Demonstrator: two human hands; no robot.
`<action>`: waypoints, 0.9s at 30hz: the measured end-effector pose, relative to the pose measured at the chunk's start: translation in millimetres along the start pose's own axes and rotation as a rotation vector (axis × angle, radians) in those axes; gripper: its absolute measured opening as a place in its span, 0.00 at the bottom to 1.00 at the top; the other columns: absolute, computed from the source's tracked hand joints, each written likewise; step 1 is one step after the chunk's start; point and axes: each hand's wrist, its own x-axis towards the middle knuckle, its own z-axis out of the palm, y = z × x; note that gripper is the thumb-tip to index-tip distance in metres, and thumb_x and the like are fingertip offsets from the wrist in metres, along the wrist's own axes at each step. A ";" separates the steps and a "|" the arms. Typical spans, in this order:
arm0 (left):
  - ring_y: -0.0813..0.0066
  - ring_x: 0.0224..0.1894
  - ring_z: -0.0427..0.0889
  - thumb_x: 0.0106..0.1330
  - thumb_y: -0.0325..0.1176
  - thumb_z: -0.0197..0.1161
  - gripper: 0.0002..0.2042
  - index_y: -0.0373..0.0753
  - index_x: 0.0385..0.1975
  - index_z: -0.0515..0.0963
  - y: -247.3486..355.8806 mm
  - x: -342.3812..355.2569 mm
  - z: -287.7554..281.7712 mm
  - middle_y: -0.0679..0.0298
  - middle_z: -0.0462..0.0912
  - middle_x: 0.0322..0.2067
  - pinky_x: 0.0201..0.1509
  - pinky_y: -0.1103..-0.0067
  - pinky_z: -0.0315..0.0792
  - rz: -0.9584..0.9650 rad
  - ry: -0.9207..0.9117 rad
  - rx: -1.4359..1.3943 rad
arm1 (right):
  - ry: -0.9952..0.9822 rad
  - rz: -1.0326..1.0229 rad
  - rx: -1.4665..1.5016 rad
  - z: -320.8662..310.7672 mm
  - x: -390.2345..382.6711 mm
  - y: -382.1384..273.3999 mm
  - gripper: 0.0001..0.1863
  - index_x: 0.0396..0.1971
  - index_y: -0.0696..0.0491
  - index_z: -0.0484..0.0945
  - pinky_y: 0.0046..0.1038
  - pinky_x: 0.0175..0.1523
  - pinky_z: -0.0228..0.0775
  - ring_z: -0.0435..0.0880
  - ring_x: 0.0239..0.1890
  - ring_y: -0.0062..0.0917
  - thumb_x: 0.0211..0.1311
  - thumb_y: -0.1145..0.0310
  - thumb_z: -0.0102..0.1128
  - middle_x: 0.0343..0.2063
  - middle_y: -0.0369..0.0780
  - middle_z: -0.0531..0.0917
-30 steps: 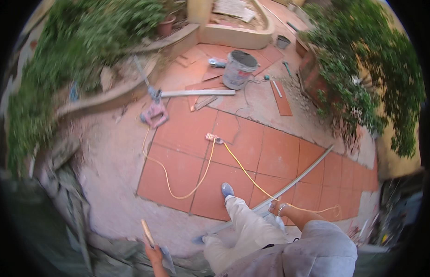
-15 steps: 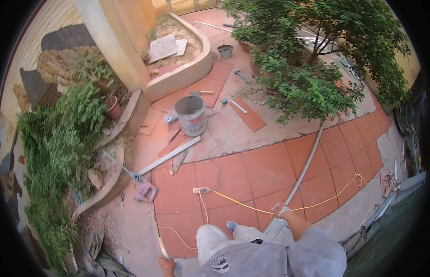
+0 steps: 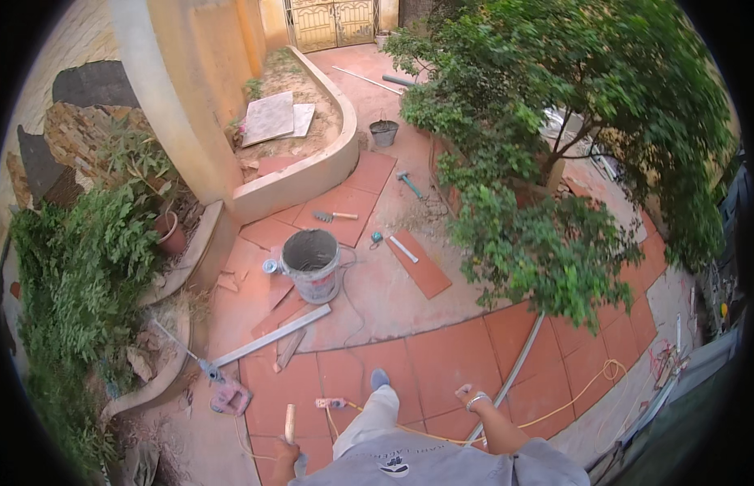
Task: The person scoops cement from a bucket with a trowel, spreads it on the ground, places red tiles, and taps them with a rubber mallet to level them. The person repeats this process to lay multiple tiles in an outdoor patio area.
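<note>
- At the lower edge, just left of the grey shirt (image 3: 352, 471): hand tool (image 3: 290, 421), pale wooden handle pointing up; working end mostly hidden.
- Left hand (image 3: 287, 450) holds it, fingers wrapped round the handle's lower part; free end stands clear above the fist.
- Just changed: one blue shoe (image 3: 379, 378) has stepped past the power strip (image 3: 331, 402), tool carried along. Body now nearer the bucket (image 3: 316, 287); its grey mix is likely easier to reach.
- Right hand (image 3: 469, 395), over the metal bar half a second ago, now shows just left of it. Fingers loosely curled; cannot tell if they hold anything.
- Metal bar (image 3: 521, 356) slants across red tiles (image 3: 442, 356), passing behind the right forearm.
- Farther out: teal hammer (image 3: 409, 185) on bare ground.
</note>
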 end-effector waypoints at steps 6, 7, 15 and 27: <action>0.58 0.37 0.85 0.55 0.40 0.73 0.24 0.31 0.48 0.77 165.3 88.2 -58.3 0.50 0.84 0.37 0.43 0.63 0.78 0.105 -0.152 -0.213 | 0.037 -0.203 0.116 -93.4 75.2 -138.5 0.18 0.40 0.56 0.83 0.34 0.47 0.75 0.85 0.40 0.33 0.63 0.55 0.62 0.38 0.44 0.87; 0.60 0.36 0.84 0.57 0.41 0.72 0.24 0.32 0.49 0.77 198.8 99.1 -77.3 0.51 0.84 0.37 0.42 0.63 0.78 0.145 -0.124 -0.174 | 0.063 -0.184 0.169 -110.3 85.0 -157.2 0.18 0.40 0.56 0.83 0.34 0.47 0.75 0.85 0.40 0.34 0.63 0.55 0.62 0.38 0.45 0.87; 0.48 0.43 0.82 0.59 0.39 0.68 0.21 0.40 0.52 0.79 483.6 192.8 -170.0 0.47 0.84 0.40 0.47 0.62 0.75 0.732 0.017 -0.129 | 0.114 -0.147 0.137 -177.1 216.8 -262.1 0.22 0.43 0.57 0.83 0.34 0.51 0.76 0.86 0.45 0.35 0.60 0.52 0.65 0.40 0.46 0.87; 0.52 0.48 0.78 0.57 0.33 0.67 0.20 0.51 0.53 0.80 880.2 311.9 -245.4 0.56 0.80 0.41 0.52 0.61 0.74 1.055 -0.019 0.278 | -0.239 -0.607 -0.139 -305.6 542.7 -619.2 0.39 0.54 0.56 0.76 0.40 0.60 0.70 0.79 0.56 0.46 0.56 0.36 0.59 0.53 0.53 0.80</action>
